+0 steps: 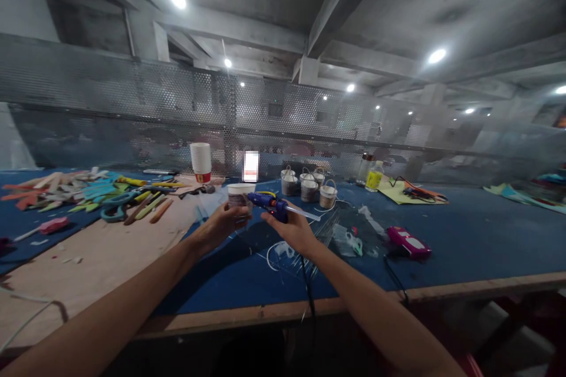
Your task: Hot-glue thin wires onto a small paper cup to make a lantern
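My left hand (pixel 220 225) is wrapped round a white paper cup (pixel 241 193), held just above the blue table (pixel 464 235). My right hand (pixel 295 230) grips a blue glue gun (pixel 269 205) with a clear glue stick poking out of its back to the right. The gun's nozzle points left, close to the cup's side. A black cord (pixel 308 291) hangs from the gun down over the table's front edge.
A wooden board (pixel 97 259) lies at the left, with coloured craft sticks (pixel 84 191) and blue scissors behind it. A stack of paper cups (pixel 200 162), several small cup buckets (pixel 309 185), a bottle (pixel 375 175), a pink tool (pixel 409 242) and a perforated metal screen (pixel 132 112) stand beyond.
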The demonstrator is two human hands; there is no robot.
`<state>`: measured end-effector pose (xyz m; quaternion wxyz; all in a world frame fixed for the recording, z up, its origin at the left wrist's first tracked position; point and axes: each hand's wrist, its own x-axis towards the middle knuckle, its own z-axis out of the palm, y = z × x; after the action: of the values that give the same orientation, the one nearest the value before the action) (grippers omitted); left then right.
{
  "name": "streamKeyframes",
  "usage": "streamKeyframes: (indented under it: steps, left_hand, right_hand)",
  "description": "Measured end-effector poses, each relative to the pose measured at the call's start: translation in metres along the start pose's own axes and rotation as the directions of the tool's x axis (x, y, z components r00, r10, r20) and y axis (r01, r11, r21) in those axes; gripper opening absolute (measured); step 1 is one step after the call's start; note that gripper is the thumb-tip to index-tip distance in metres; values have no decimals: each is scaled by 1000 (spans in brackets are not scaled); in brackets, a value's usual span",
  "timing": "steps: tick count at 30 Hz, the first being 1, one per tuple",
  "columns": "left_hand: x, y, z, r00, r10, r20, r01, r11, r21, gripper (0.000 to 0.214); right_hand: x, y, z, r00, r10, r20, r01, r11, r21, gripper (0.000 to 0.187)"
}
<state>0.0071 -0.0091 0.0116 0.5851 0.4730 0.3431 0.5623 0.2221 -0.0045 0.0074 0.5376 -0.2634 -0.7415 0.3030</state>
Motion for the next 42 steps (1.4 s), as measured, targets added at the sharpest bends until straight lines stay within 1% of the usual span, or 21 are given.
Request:
streamKeyframes:
  steps: [4,9,12,17,22,26,31,36,42]
  left_hand:
    - [0,-1,-2,1000,3,30,-4,1000,15,42]
    - [1,-2,-3,1000,15,16,-16,1000,21,44]
    - [2,-3,-4,1000,19,15,-20,999,37,41]
    - [1,-4,-3,999,32,18,-33,998,46,37]
    - [-1,-1,0,1000,26,8,-27,997,71,41]
    - [-2,1,2,1000,18,12,-19,998,59,42]
    - [-2,1,2,1000,24,6,-25,999,37,40]
    - [-2,2,3,999,36,1,-36,999,25,40]
    - [0,1,0,999,35,-13,-35,999,35,32]
  right_hand:
    - [0,0,-1,1000,-4,5,4,1000,-28,45]
    - [0,1,-2,1000,-9,1,10,996,-93,42]
    - [0,1,-2,1000,-15,7,16,995,-99,41]
    - [-2,-1,-4,1000,-18,18,21,987,-160,37]
    - [-3,-5,-5,999,-37,28,41,980,-194,35]
    - [-4,-7,-6,999,-43,21,47,969,-241,34]
    - [-4,-3,-6,998,-53,21,57,959,-278,34]
    - [-4,0,-5,996,-86,6,84,953,-290,35]
    - [-3,2,-5,994,-111,-4,105,954,-282,35]
